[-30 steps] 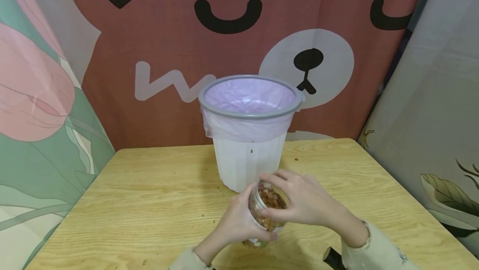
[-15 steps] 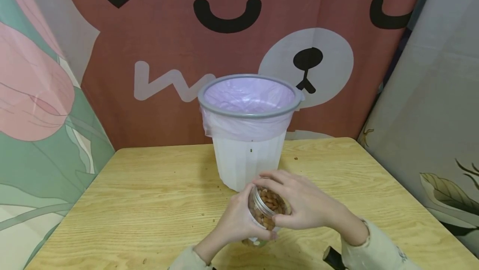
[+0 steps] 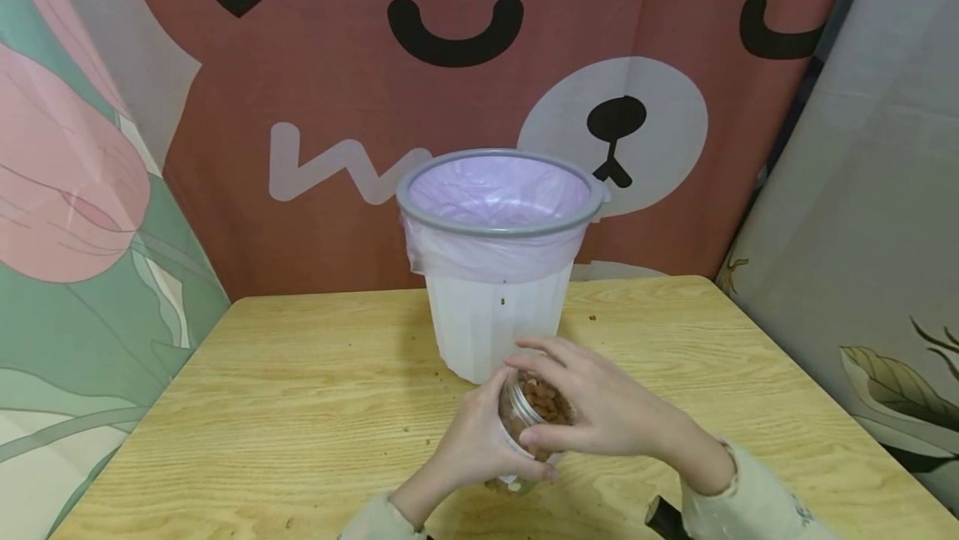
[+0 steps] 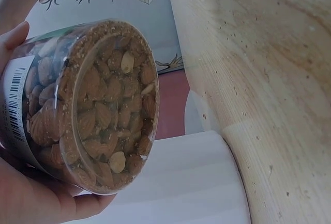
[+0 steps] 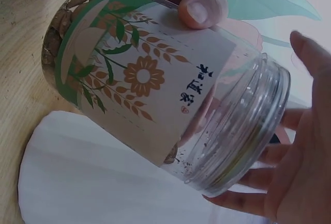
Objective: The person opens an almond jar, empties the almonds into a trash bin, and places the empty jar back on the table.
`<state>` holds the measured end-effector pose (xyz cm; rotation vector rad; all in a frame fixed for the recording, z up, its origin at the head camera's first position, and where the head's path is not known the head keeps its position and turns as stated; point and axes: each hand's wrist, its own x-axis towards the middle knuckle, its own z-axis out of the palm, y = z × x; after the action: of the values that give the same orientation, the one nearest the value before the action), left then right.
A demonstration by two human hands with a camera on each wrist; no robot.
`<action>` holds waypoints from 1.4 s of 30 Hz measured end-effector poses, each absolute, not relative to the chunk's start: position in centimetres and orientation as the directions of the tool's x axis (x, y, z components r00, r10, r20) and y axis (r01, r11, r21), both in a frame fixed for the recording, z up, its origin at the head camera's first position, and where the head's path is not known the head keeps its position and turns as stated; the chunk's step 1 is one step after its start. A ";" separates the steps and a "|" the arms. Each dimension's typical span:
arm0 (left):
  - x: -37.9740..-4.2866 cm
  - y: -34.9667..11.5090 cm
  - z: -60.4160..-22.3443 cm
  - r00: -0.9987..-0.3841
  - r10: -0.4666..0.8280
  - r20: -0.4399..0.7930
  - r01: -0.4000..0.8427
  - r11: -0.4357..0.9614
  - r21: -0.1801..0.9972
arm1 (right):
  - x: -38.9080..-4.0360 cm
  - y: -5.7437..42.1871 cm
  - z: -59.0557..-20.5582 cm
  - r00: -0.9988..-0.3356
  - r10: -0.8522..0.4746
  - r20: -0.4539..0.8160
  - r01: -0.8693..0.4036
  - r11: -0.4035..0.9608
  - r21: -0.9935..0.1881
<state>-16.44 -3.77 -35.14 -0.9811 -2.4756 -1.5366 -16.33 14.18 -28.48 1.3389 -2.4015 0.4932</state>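
A clear jar of almonds (image 4: 111, 110) is held tilted over the table, its mouth towards the right hand. My left hand (image 3: 479, 432) grips its side, with a thumb across the printed label (image 5: 139, 74). Around the clear threaded mouth (image 5: 243, 125) my right hand (image 3: 607, 403) is spread. The right wrist view shows its thumb (image 5: 310, 53) apart from the rim and the fingertips close behind it; contact there is hard to judge. Almonds show through the jar's end in the head view. Whether a clear lid covers the mouth cannot be told.
Behind the hands stands a white bin (image 3: 498, 319) with a grey rim and a lilac bag liner (image 3: 502, 190). Small brown crumbs dot the wooden table (image 3: 300, 407). A dark cylindrical object (image 3: 665, 517) lies by the right sleeve. Printed curtains hang behind and at both sides.
My right hand has shifted and turned back and forth slightly at the jar's mouth, its thumb moving right, then left again. The left hand and jar stay nearly in place.
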 end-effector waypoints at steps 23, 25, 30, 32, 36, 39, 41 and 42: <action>-16.4 -3.7 -35.2 -0.810 0.478 0.341 0.522 0.322 0.789 | -16.6 14.1 -28.6 -0.541 -0.673 0.504 -0.787 0.617 -0.021; -16.5 -3.7 -35.1 -0.811 0.475 0.341 0.524 0.329 0.786 | -16.6 14.2 -28.5 -0.536 -0.693 0.483 -0.800 0.600 -0.027; -16.5 -3.7 -35.2 -0.803 0.472 0.363 0.543 0.329 0.772 | -16.5 14.4 -28.5 -0.501 -0.740 0.449 -0.836 0.548 -0.029; -16.5 -3.6 -35.3 -0.801 0.473 0.367 0.545 0.323 0.773 | -16.5 14.5 -28.5 -0.461 -0.763 0.454 -0.865 0.501 -0.035; -16.5 -3.6 -35.4 -0.803 0.471 0.364 0.538 0.313 0.783 | -16.8 14.5 -28.6 -0.377 -0.809 0.450 -0.918 0.392 -0.064; -16.5 -3.6 -35.5 -0.806 0.469 0.361 0.534 0.313 0.785 | -16.9 14.5 -28.5 -0.345 -0.832 0.435 -0.935 0.344 -0.084; -16.5 -3.6 -35.5 -0.808 0.468 0.357 0.531 0.318 0.785 | -16.9 14.5 -28.5 -0.336 -0.837 0.432 -0.939 0.331 -0.088; -16.5 -3.6 -35.6 -0.810 0.466 0.355 0.530 0.323 0.784 | -16.9 14.4 -28.5 -0.329 -0.839 0.434 -0.941 0.327 -0.082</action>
<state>-16.53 -3.61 -35.57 -0.9433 -2.5022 -1.5226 -16.88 14.44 -28.54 1.5929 -2.2845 0.4625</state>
